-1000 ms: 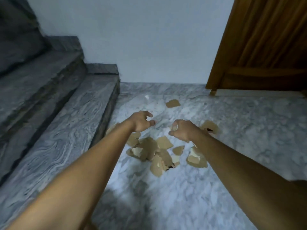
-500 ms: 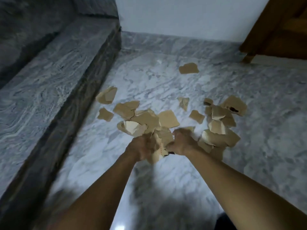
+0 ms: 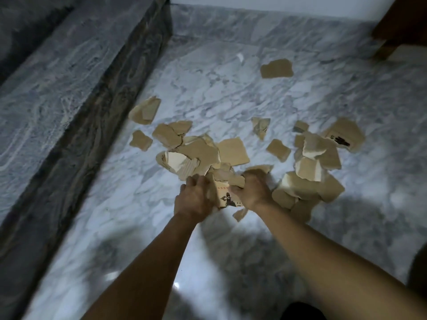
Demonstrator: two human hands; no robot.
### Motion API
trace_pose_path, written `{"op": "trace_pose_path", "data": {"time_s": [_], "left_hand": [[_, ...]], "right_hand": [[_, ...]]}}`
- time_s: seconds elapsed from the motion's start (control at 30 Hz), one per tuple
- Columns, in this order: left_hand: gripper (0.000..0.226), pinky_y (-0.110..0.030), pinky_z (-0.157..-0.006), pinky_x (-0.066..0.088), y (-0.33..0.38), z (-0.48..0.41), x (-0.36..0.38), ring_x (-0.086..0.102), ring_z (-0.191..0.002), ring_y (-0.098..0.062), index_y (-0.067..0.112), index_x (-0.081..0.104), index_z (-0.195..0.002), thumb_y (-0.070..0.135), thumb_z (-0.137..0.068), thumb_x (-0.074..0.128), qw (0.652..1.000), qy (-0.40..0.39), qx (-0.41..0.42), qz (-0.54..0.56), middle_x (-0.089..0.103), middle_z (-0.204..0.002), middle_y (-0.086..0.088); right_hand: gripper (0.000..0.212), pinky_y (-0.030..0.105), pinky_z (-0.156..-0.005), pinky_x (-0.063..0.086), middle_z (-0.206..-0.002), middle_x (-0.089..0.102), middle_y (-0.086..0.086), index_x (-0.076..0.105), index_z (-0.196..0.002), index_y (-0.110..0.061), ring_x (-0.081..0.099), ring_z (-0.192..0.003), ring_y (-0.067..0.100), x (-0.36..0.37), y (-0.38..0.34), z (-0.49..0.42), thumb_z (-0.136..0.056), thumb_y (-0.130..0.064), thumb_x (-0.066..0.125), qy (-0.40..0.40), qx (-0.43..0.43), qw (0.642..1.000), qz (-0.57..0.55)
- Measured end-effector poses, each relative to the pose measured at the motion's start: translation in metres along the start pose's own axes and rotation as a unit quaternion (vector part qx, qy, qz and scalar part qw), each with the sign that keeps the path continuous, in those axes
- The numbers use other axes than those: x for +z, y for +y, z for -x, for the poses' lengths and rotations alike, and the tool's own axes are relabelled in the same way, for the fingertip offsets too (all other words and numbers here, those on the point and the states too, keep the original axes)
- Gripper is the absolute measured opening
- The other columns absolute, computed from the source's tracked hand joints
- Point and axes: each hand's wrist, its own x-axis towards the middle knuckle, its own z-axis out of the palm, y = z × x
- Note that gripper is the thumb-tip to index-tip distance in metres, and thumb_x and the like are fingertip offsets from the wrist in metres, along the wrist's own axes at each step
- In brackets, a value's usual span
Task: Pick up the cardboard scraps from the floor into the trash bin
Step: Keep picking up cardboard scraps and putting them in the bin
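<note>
Down at the centre of my view, both hands are pressed in from either side on a bunch of tan torn cardboard scraps (image 3: 225,192). My left hand (image 3: 195,199) has its fingers curled inward against the left face of that bunch, and my right hand (image 3: 253,190) closes on it from the right, knuckles up, fingers wrapped over the top pieces. The piece squeezed between my palms carries a black printed mark and a thin red line (the print is too blurred to read). One small scrap (image 3: 240,214) shows just below my right wrist, at about 5 o'clock from the bunch; I cannot tell whether it is lying on the floor or falling.

Outward from the grip, more tan scraps touch the held bunch at 11 and 12 o'clock, overlapping one another, one showing a pale torn inner layer (image 3: 180,161). At 2 to 3 o'clock sits a second heap of scraps (image 3: 309,172), with a printed piece (image 3: 345,136) at its far edge. A lone scrap (image 3: 276,68) lies well apart at 1 o'clock, and two more (image 3: 145,110) lie at 10 o'clock beside the dark grey stone step (image 3: 69,93).

All of it rests on the white-and-grey veined marble floor (image 3: 208,88). A brown wooden door corner (image 3: 402,26) sits at the upper right.
</note>
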Motion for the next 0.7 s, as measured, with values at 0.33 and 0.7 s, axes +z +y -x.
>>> {"op": "trace_pose_path", "data": {"time_s": [0.33, 0.7], "left_hand": [[0.084, -0.047, -0.089, 0.048, 0.026, -0.007, -0.006, 0.044, -0.12, -0.031, 0.02, 0.03, -0.139, 0.051, -0.073, 0.071, 0.994, -0.044, 0.053, -0.083, 0.042, -0.133, -0.006], [0.01, -0.024, -0.06, 0.045, -0.059, -0.03, -0.105, 0.053, -0.062, -0.009, 0.026, 0.056, -0.096, 0.021, -0.089, 0.061, 0.949, -0.226, -0.037, 0.216, 0.052, -0.071, 0.006]], "right_hand": [[0.036, 0.024, -0.069, 0.047, -0.094, 0.066, -0.005, 0.065, -0.098, -0.022, 0.064, -0.091, 0.015, -0.076, 0.009, 0.017, -0.072, -0.034, 0.087, -0.195, 0.011, 0.978, 0.071], [0.019, 0.035, -0.085, 0.043, -0.109, 0.06, 0.008, 0.049, -0.083, -0.028, 0.056, -0.103, 0.028, -0.009, -0.006, 0.067, -0.08, -0.047, 0.043, -0.157, -0.071, 0.953, 0.25]]}}
